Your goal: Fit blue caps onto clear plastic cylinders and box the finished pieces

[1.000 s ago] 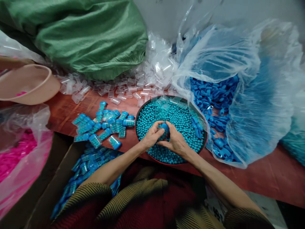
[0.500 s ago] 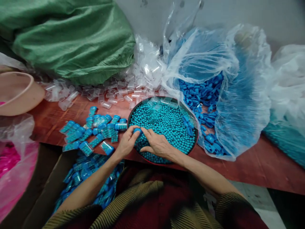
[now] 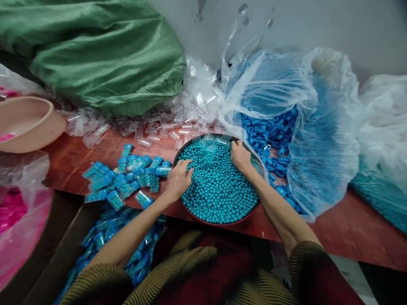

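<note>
A round dark pan (image 3: 219, 223) with a red outer edge holds many small turquoise balls (image 3: 219, 186). My left hand (image 3: 178, 180) hangs over its left rim, thumb and fingers apart, and I see nothing in them. At the far right of the pan, my right hand (image 3: 241, 156) has its fingers curled down beside the clear tubes (image 3: 219, 139) lying on the balls. Whatever its fingertips grip is hidden. To the left of my left hand lies a pile of blue-capped tubes (image 3: 115, 199) filled with turquoise balls.
Empty clear tubes (image 3: 145, 142) are heaped behind the pan. An open plastic bag (image 3: 324, 156) spills blue caps (image 3: 270, 131) at right. A green sack (image 3: 111, 59) and a beige basin (image 3: 28, 127) stand at left. More filled tubes (image 3: 136, 254) lie below the red tabletop's (image 3: 66, 169) edge.
My hands were together at the pan's left side around a blue cap. They have parted: the right went up and right to the far rim, while the left stayed near the left rim and opened.
</note>
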`<state>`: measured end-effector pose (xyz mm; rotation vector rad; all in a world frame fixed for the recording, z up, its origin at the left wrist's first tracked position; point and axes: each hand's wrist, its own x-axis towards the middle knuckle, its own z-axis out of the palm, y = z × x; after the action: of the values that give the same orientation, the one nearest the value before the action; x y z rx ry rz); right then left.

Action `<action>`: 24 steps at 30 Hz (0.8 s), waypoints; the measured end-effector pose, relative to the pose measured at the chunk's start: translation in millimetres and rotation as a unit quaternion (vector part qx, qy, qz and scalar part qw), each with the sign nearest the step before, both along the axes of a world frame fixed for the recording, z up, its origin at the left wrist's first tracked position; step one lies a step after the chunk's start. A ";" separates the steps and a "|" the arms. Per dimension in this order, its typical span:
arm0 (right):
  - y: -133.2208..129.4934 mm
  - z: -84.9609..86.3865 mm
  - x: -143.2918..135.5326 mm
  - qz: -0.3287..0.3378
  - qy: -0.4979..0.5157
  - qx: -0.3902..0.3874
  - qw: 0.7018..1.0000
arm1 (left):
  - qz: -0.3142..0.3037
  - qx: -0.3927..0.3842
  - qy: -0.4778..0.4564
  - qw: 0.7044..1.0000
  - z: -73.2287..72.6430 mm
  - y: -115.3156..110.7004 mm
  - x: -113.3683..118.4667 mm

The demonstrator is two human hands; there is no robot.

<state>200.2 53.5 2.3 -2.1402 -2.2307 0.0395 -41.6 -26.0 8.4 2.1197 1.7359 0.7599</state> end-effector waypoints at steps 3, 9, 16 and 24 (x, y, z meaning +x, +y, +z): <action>-10.0 -0.5 -0.5 0.045 0.037 0.001 0.998 | -0.035 -0.045 -0.009 0.998 -10.3 17.6 30.3; -80.0 21.7 41.3 -0.007 -0.050 0.012 0.999 | -0.051 -0.087 0.040 0.994 -16.3 31.3 38.0; -94.6 11.4 23.7 0.043 -0.105 -0.099 0.989 | -0.032 -0.112 0.067 0.991 -16.3 40.8 46.2; -75.2 1.3 38.7 0.081 0.064 -0.094 0.990 | -0.014 -0.145 0.034 0.989 -16.2 52.7 50.0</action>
<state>238.9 -21.8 3.6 -1.9692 -2.4029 0.3986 8.5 26.7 -7.8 1.9868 1.7261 0.4032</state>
